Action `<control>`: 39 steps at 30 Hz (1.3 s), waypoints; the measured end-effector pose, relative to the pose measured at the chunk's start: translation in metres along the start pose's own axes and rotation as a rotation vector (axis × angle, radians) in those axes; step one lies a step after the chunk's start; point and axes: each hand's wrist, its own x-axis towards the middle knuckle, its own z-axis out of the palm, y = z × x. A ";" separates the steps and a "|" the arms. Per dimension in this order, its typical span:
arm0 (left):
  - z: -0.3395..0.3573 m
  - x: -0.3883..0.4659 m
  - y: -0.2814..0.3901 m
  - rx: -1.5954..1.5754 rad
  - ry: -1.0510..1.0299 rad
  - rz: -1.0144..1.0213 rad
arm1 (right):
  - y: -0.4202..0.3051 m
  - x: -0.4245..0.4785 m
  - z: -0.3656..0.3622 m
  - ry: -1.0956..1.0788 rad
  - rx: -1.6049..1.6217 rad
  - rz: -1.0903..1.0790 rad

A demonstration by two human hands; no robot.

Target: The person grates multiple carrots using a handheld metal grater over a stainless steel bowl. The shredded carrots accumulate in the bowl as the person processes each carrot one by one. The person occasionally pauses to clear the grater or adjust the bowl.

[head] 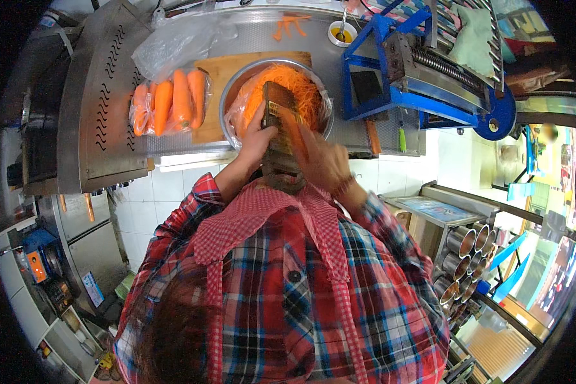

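Observation:
A metal grater (279,98) leans over a steel bowl (224,98), its lower end close to my apron. My left hand (258,133) grips the grater along its left side. Pressed against its face is an orange carrot (294,137), partly covered and blurred, with my right hand (329,161) closed around it. Motion smears the right fingers. Under the grater, a heap of shredded carrot (312,93) fills much of the bowl, which has clear plastic film around its inside.
Left of the bowl, whole carrots (182,103) lie in a clear bag on a wooden board (207,135). Behind are a crumpled plastic bag (173,50), carrot strips (288,28) and a white cup (333,39) with a spoon. A blue-framed metal machine (398,98) stands right.

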 end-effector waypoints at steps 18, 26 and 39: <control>-0.021 0.018 -0.004 0.360 -0.069 0.115 | 0.030 0.084 0.079 0.051 -0.103 0.266; -0.047 0.037 -0.012 0.394 -0.124 0.113 | -0.036 0.011 0.024 -0.107 -0.131 0.196; -0.050 0.035 -0.030 0.537 -0.017 0.265 | -0.034 0.029 0.030 -0.198 -0.218 0.262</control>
